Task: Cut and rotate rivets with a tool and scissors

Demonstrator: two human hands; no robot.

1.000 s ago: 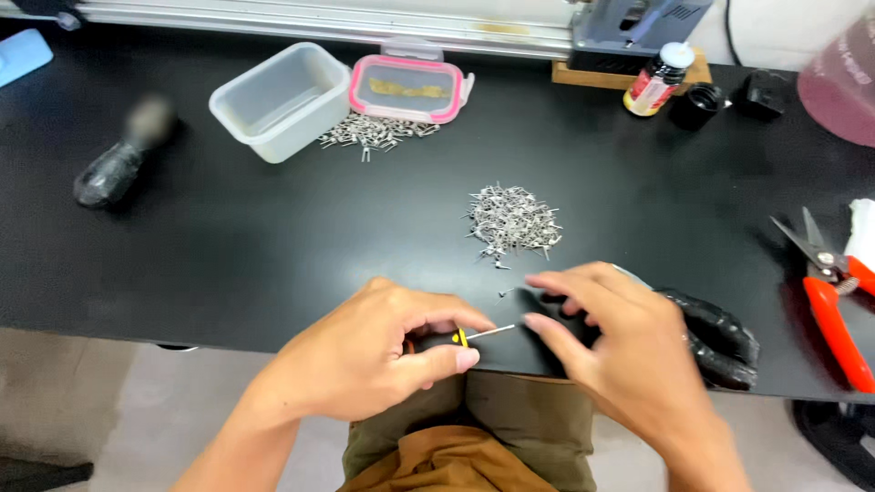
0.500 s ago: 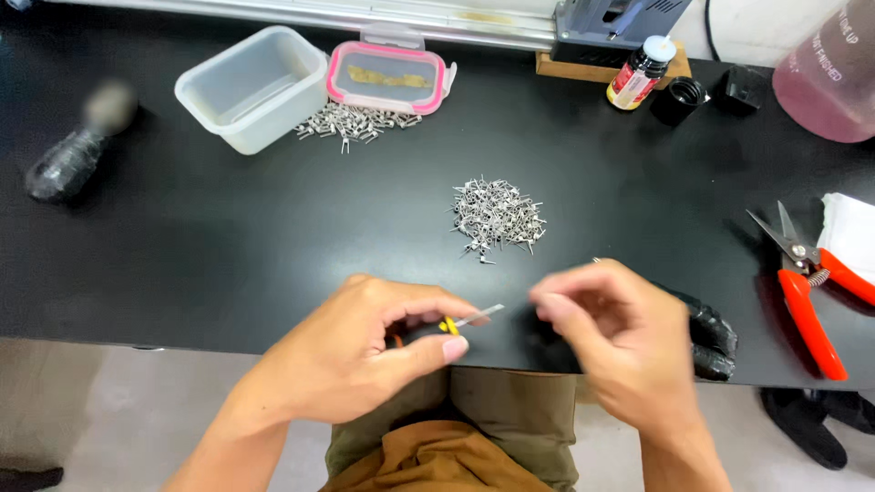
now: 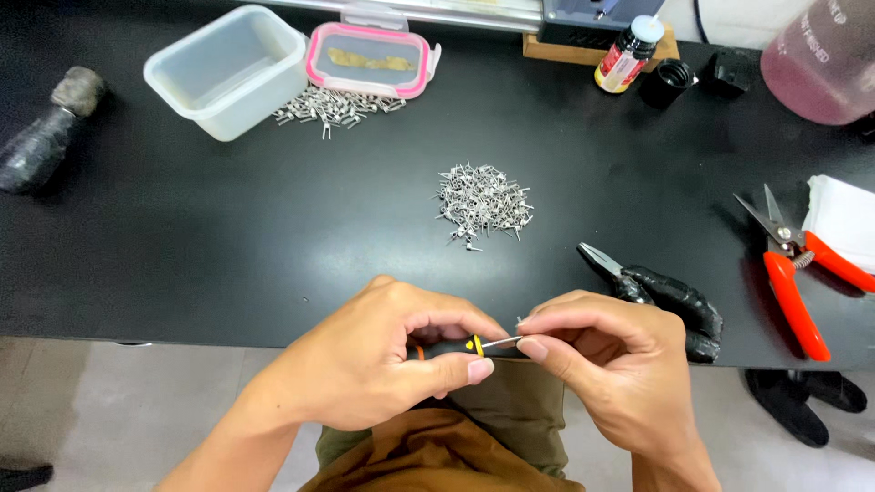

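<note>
My left hand [image 3: 387, 364] is closed around a small screwdriver [image 3: 476, 345] with a yellow and black collar, its thin metal shaft pointing right. My right hand [image 3: 606, 360] pinches a tiny metal part [image 3: 521, 322] at the shaft's tip between thumb and forefinger. Both hands hover at the near edge of the black table [image 3: 273, 237], above my lap. A pile of small metal parts [image 3: 481, 204] lies on the table just beyond my hands.
Black-handled pliers [image 3: 658, 293] lie right of my right hand. Red-handled snips [image 3: 793, 273] and a white cloth [image 3: 843, 219] sit far right. At the back: a clear plastic tub [image 3: 226, 71], a pink-rimmed lid [image 3: 369, 60], a second pile of metal parts [image 3: 333, 107], a small bottle [image 3: 624, 55], a pink jug [image 3: 825, 59].
My right hand has moved in from the pliers to the screwdriver tip and now pinches a small part there. The left hand keeps its grip on the screwdriver.
</note>
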